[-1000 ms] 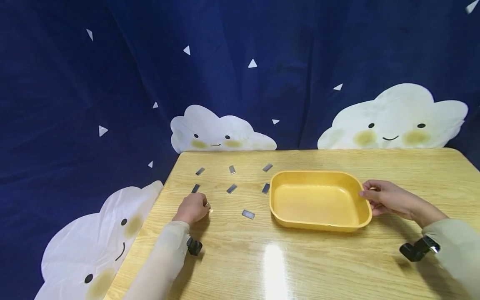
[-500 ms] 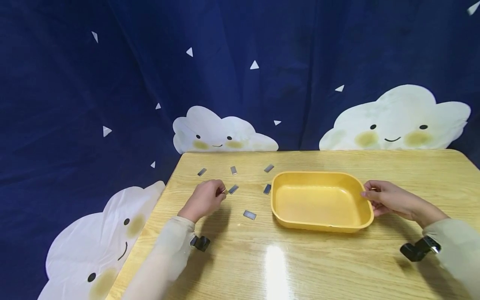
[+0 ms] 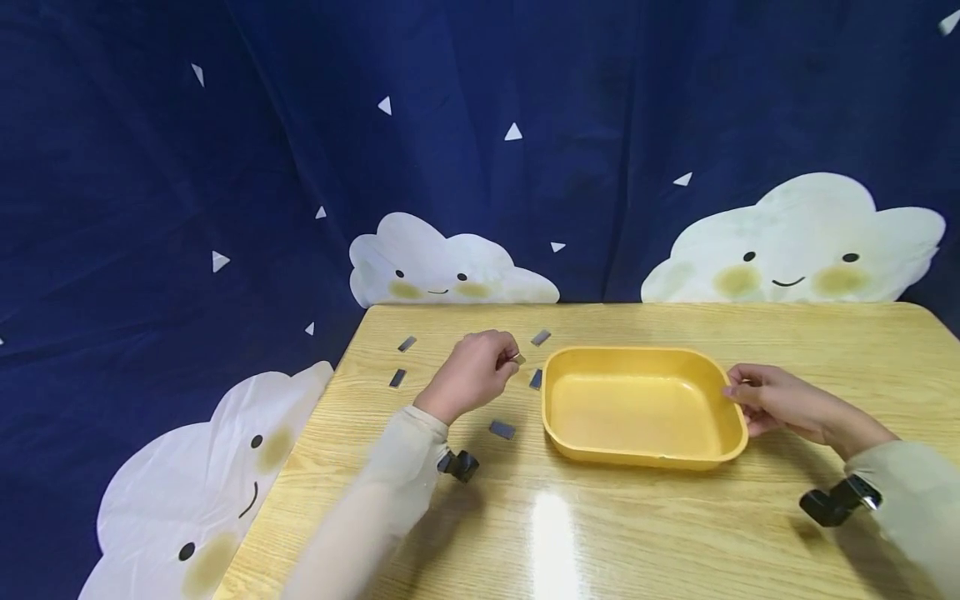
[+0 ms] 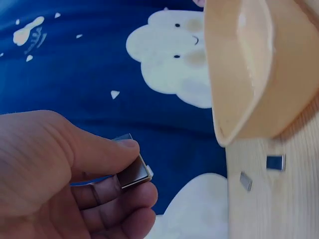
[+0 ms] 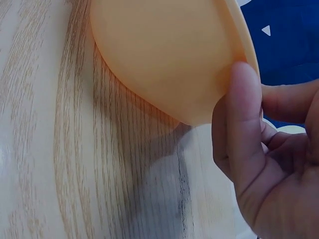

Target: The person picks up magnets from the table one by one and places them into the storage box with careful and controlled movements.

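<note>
My left hand (image 3: 474,375) is raised over the table, left of the yellow plastic basin (image 3: 566,454). Thumb and fingers pinch a small flat rectangular piece (image 4: 135,172) with a dark shiny face and a pale tab at one edge. On the right, my right hand (image 3: 787,404) grips the basin's rim, thumb on one side and fingers on the other, as the right wrist view shows. Similar dark pieces lie around the left hand: one piece (image 3: 502,429) in front, one piece (image 3: 541,337) behind, another piece (image 3: 536,378) close against the basin. Bare bottom shows inside the basin.
Two more dark pieces lie farther left, a front piece (image 3: 397,377) and a back piece (image 3: 407,343). The wooden table (image 3: 637,533) ends at a dark blue curtain (image 3: 450,150) with clouds. My left hand may cover other pieces.
My left hand has moved right and slightly away across the table, carrying the small piece toward the basin. The right hand and basin have stayed in place.
</note>
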The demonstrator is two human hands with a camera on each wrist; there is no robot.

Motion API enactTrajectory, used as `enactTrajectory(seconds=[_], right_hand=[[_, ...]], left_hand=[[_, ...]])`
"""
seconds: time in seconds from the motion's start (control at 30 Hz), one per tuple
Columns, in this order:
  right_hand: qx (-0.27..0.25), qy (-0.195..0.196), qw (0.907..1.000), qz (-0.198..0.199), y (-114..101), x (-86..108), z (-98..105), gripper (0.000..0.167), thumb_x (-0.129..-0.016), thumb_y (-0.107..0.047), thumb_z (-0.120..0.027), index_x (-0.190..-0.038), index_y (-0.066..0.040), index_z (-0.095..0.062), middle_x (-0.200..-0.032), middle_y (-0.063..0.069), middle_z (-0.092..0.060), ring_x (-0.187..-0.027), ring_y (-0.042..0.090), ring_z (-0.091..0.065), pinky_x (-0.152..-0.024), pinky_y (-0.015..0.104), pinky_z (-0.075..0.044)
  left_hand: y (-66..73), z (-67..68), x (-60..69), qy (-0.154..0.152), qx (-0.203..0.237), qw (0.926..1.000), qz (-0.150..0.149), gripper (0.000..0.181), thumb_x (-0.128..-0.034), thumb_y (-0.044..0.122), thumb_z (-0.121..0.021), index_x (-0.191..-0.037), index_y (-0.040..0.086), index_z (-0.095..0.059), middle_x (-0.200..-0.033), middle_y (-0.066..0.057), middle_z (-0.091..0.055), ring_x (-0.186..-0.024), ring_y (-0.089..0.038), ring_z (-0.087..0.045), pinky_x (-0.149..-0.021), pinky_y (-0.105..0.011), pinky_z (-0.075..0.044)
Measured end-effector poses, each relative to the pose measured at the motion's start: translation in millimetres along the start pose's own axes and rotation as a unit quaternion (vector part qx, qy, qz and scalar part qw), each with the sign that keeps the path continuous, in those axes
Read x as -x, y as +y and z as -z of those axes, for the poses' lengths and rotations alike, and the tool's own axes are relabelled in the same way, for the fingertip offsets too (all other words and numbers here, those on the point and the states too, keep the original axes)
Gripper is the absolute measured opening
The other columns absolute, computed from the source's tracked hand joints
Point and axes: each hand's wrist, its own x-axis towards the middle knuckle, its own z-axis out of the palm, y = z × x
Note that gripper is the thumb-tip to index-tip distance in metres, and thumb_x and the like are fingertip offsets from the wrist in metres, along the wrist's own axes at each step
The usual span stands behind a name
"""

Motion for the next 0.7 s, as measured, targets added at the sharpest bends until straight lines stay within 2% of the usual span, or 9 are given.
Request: enactTrajectory(seconds=[0.17,0.37,0.7], right_hand=[[0.0,-0.001,1.0,-0.003,1,0.0,0,0.022,-0.106,-0.02,-0.044,-0.105,0.002,-0.042,-0.078,0.0,-0.051,-0.066,0.009,-0.06,-0.061,0.029,-0.058],[-0.007,-0.004,1.0,-0.002,0,-0.1,-3,0.023,-0.106,-0.021,-0.045,-0.107,0.002,-0.042,-0.078,0.0,-0.053,-0.067,0.01,-0.061,-0.063,0.03,-0.058],[-0.016,-0.007,0.9998,-0.008,-1,1.8,-2,0.025,-0.105,-0.02,-0.045,-0.11,0.004,-0.042,-0.08,0.002,-0.053,-0.07,0.011,-0.062,-0.065,0.031,-0.06]], left_hand=[[13.4,-9.7,-22.1,-0.023,-0.02,0.999,-0.033,0.009,-0.0941,0.01,-0.064,-0.085,0.01,-0.064,-0.082,-0.001,-0.063,-0.074,-0.013,-0.051,-0.072,-0.027,-0.043],[29.5,-15.8,-44.3,-0.048,-0.041,0.9966,-0.053,0.009,-0.0959,0.012,-0.062,-0.088,0.012,-0.066,-0.084,0.002,-0.064,-0.075,-0.012,-0.053,-0.072,-0.023,-0.044],[42.6,-9.1,-56.8,-0.054,-0.064,0.9943,-0.066,0.009,-0.0962,0.013,-0.061,-0.089,0.012,-0.066,-0.089,0.002,-0.068,-0.077,-0.011,-0.055,-0.073,-0.022,-0.045]])
